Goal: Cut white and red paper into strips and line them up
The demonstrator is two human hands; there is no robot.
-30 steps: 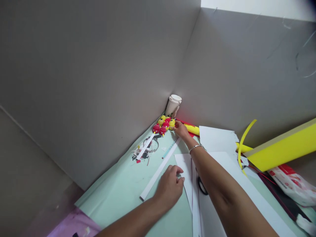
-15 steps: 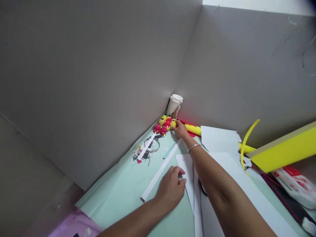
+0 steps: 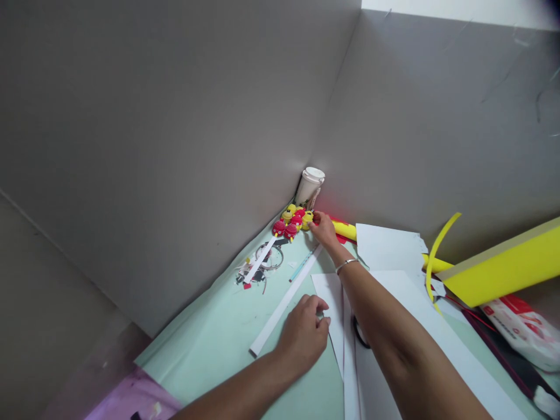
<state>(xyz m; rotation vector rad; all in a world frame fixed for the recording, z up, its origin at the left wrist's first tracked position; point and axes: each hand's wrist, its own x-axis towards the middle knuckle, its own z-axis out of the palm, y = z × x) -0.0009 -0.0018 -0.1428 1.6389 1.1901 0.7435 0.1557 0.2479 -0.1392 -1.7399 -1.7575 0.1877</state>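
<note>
Small round red ornaments (image 3: 279, 227) and yellow ornaments (image 3: 307, 220) sit in a cluster at the table's far corner. My right hand (image 3: 322, 229) reaches across to the right side of the cluster. Its thumb and fingers are apart beside the nearest yellow ornament; whether they touch it I cannot tell. My left hand (image 3: 304, 328) rests on the pale green table cover (image 3: 219, 344), fingers loosely bent and thumb apart, with nothing in it. Close to it lie a long white strip (image 3: 284, 301) and white paper sheets (image 3: 331, 297).
A white lidded cup (image 3: 310, 184) stands in the corner behind the ornaments. Wire rings and scraps (image 3: 269, 258) lie left, near a blue pencil-like stick (image 3: 301, 266). On the right are a yellow board (image 3: 507, 265), a curved yellow strip (image 3: 437, 242) and a red-and-white packet (image 3: 520, 326). Grey walls enclose the corner.
My right hand has shifted slightly right, away from the yellow ornament, which now shows more fully. My left hand has stayed in place.
</note>
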